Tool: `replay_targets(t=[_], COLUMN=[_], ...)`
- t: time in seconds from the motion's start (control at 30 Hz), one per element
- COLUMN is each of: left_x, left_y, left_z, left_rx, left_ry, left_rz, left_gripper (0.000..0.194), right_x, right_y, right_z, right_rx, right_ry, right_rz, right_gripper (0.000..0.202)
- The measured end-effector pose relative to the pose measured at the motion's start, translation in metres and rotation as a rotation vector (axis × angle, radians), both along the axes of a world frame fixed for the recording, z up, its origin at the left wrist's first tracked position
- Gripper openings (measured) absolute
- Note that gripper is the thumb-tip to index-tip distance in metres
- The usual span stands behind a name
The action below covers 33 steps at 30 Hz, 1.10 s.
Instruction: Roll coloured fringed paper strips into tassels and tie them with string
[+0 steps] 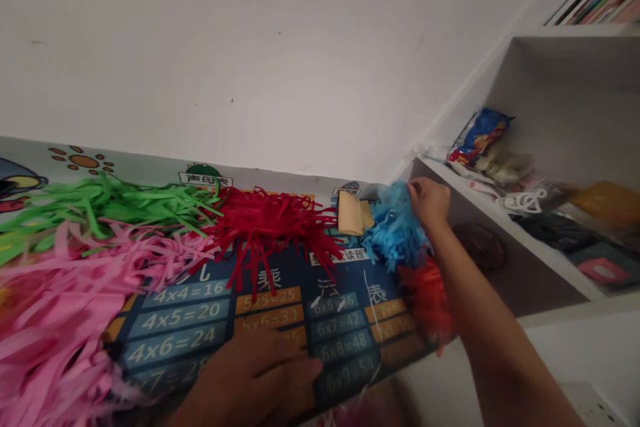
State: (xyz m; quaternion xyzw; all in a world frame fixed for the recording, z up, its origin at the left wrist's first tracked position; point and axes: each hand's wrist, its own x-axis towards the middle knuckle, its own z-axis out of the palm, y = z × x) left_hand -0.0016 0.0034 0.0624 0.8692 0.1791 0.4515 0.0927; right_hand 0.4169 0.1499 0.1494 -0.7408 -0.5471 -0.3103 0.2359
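My right hand [431, 201] is closed at the top edge of a bunch of blue fringed strips [395, 230], its fingertips pinched together there. Below that wrist hangs a bunch of orange-red strips [430, 297], partly hidden by the forearm. My left hand [260, 373] hovers low over the multiplication-table mat [185, 320], slightly blurred, fingers loosely stretched to the right with nothing seen in them. Between the hands lies a folded tan piece of paper or card [350, 213], touching the blue strips. A thin white string [379, 320] runs down across the mat.
Red [270, 217], green [110, 207] and pink fringed bunches [60, 340] cover the mat's left and back. A white wall [280, 67] rises behind. To the right, a shelf [540, 247] holds a blue snack bag [483, 137], a white cord [523, 200] and other clutter.
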Motion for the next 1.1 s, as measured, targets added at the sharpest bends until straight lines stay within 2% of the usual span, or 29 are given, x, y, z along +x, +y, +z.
replay_targets(t=[0.1,0.2,0.27,0.33,0.4,0.47,0.57,0.67,0.77,0.87,1.0,1.1], left_x=[-0.005,-0.012,-0.015,-0.014,-0.010,-0.002,0.010,0.014,0.014,0.013,0.012,0.013], left_y=[0.007,0.019,0.027,0.033,0.038,0.043,0.051,0.055,0.053,0.047,0.039,0.039], left_z=[0.003,0.009,0.014,0.019,0.020,0.017,0.004,-0.009,-0.016,-0.016,-0.012,-0.014], left_rx=[-0.016,-0.041,-0.062,-0.094,-0.122,-0.154,-0.230,-0.290,-0.341,-0.373,-0.393,-0.388], left_ry=[0.037,0.068,0.053,0.013,-0.017,-0.012,0.055,0.110,0.142,0.158,0.170,0.232], left_rz=[0.089,0.200,0.272,0.332,0.372,0.404,0.392,0.345,0.327,0.336,0.339,0.360], left_gripper=[0.023,0.024,0.024,0.023,0.023,0.037,0.063,0.064,0.059,0.057,0.068,0.061], right_x=[-0.025,-0.063,-0.096,-0.135,-0.174,-0.208,-0.241,-0.253,-0.257,-0.259,-0.257,-0.255], right_y=[0.003,0.000,-0.008,-0.022,-0.042,-0.062,-0.085,-0.097,-0.105,-0.111,-0.113,-0.110], right_z=[0.020,0.031,0.030,0.022,0.007,-0.012,-0.035,-0.047,-0.050,-0.052,-0.058,-0.060], right_rx=[0.109,0.090,0.042,-0.027,-0.189,-0.305,-0.337,-0.338,-0.317,-0.283,-0.280,-0.324], right_ry=[-0.021,-0.123,-0.163,-0.208,-0.300,-0.340,-0.295,-0.252,-0.273,-0.305,-0.296,-0.283], right_rz=[0.041,0.233,0.335,0.426,0.585,0.693,0.816,0.884,0.905,0.885,0.789,0.764], right_gripper=[0.030,0.024,0.020,0.018,0.015,0.016,0.018,0.012,0.011,0.012,0.015,0.015])
